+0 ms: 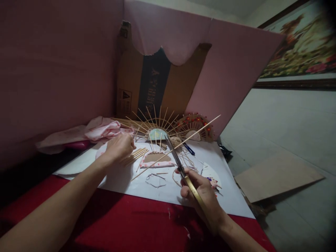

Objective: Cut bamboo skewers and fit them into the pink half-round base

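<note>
My right hand [201,192] grips a pair of scissors [193,189] by their gold-coloured handles, blades pointing away. A long bamboo skewer [154,162] slants across the blades; whether they pinch it I cannot tell. On the left, my left hand [119,148] is closed above the white sheet, beside a bundle of short sticks [135,156]. What its fingers hold, if anything, is hidden. Between my hands lies a piece of brown card edged with spotted pink cloth [157,163], with sticks at its top. Behind it, a half-round piece [157,134] has skewers fanning outward.
White paper [120,185] covers part of the red tabletop [112,217]. A twine ball [177,142], a blue cutter [189,149] and a decorated fan [208,129] sit farther back. Pink cloth [102,127] lies left, before a cardboard box [181,84]. A board [280,175] lies at right.
</note>
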Demonstrator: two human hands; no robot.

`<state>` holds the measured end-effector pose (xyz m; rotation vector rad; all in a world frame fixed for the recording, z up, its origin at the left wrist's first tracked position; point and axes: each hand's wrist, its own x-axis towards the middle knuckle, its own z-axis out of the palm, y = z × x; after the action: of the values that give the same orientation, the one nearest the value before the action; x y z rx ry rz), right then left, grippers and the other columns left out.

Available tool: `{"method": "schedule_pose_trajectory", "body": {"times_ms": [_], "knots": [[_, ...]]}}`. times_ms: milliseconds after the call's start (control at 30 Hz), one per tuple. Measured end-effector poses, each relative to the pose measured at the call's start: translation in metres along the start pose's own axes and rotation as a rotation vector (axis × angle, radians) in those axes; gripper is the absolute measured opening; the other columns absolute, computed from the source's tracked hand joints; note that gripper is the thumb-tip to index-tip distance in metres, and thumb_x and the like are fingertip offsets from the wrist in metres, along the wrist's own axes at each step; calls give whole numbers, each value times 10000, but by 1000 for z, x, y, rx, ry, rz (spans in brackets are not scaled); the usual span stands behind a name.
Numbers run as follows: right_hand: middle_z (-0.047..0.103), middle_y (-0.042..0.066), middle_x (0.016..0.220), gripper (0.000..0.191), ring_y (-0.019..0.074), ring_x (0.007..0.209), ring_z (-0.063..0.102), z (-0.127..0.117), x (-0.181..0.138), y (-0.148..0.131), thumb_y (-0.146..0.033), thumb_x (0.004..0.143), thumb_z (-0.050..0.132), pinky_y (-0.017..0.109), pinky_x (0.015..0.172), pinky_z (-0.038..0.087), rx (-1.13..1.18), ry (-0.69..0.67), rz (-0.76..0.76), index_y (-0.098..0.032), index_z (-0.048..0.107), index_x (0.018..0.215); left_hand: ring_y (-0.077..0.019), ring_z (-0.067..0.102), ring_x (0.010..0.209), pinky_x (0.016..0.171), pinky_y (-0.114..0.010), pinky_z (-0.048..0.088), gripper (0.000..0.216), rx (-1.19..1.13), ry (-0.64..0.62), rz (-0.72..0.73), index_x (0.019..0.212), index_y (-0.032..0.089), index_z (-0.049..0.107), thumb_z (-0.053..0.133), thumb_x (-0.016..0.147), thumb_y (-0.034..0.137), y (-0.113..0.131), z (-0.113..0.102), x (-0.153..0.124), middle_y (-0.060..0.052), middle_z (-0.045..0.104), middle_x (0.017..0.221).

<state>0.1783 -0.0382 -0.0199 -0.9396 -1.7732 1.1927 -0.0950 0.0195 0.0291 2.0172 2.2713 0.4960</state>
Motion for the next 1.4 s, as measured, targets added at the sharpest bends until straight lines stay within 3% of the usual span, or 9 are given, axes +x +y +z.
{"method": "schedule_pose_trajectory", "body": {"times_ms": [200, 333, 400, 600, 733, 833, 967, 1167, 1400], "knots": [[451, -40, 641, 252, 92, 567, 363, 1, 0, -3, -371, 754, 635, 213, 498, 295, -70, 34, -18, -181, 551, 897, -222, 584, 661, 581, -309, 378, 201, -74, 31, 95, 650, 166, 672, 548, 759, 280, 9, 4, -2, -120, 663, 689], [493, -43, 620, 223, 88, 538, 372, 2, 2, -7, -331, 746, 653, 218, 491, 306, -82, 42, -25, -178, 550, 871, -163, 588, 656, 602, -277, 441, 317, -703, -38, 371, 696, 148, 638, 464, 842, 370, 34, -3, -22, -61, 645, 676], [490, -50, 598, 221, 85, 527, 367, 2, 3, -9, -327, 735, 674, 219, 491, 306, -99, 64, -42, -176, 545, 831, -148, 588, 656, 604, -267, 462, 322, -928, -70, 392, 767, 148, 639, 475, 846, 414, 47, -4, -36, -37, 633, 679], [475, -58, 594, 190, 89, 546, 364, 2, 3, -11, -301, 743, 669, 219, 502, 308, -121, 111, -50, -180, 552, 830, -135, 592, 677, 607, -247, 469, 230, -1024, 71, 371, 954, 179, 615, 573, 815, 358, 66, 11, -64, -8, 650, 741], [430, -65, 602, 217, 89, 550, 352, 3, 1, -12, -307, 736, 672, 221, 509, 310, -161, 101, -44, -185, 571, 883, -118, 543, 624, 568, -231, 419, 144, -854, 221, 404, 819, 168, 640, 577, 807, 296, 68, 18, -65, -5, 628, 692], [400, -67, 592, 242, 89, 546, 318, 4, 0, -13, -331, 727, 680, 229, 512, 305, -207, 94, -55, -179, 567, 877, -102, 484, 568, 528, -221, 381, 173, -818, 213, 428, 742, 163, 633, 539, 824, 284, 66, 16, -64, 8, 570, 613], [401, -68, 583, 268, 92, 539, 319, 3, -1, -12, -323, 740, 660, 225, 496, 302, -178, 48, -25, -181, 552, 941, -90, 434, 528, 472, -206, 352, 194, -988, 84, 403, 669, 159, 622, 568, 792, 299, 64, 9, -62, 20, 510, 554], [349, -75, 586, 259, 91, 539, 299, 4, -1, -11, -254, 716, 658, 222, 489, 288, -199, 53, -26, -194, 565, 950, -42, 293, 373, 349, -188, 166, 135, -1301, -295, 199, 649, 155, 638, 641, 713, 273, 61, -3, -56, 49, 440, 422], [361, -71, 582, 282, 93, 540, 304, 4, -1, -12, -266, 699, 682, 228, 495, 290, -211, 51, -3, -188, 586, 953, -19, 199, 318, 335, -196, 64, 157, -1400, -612, 56, 645, 161, 606, 674, 677, 299, 54, -3, -48, 51, 445, 423]]}}
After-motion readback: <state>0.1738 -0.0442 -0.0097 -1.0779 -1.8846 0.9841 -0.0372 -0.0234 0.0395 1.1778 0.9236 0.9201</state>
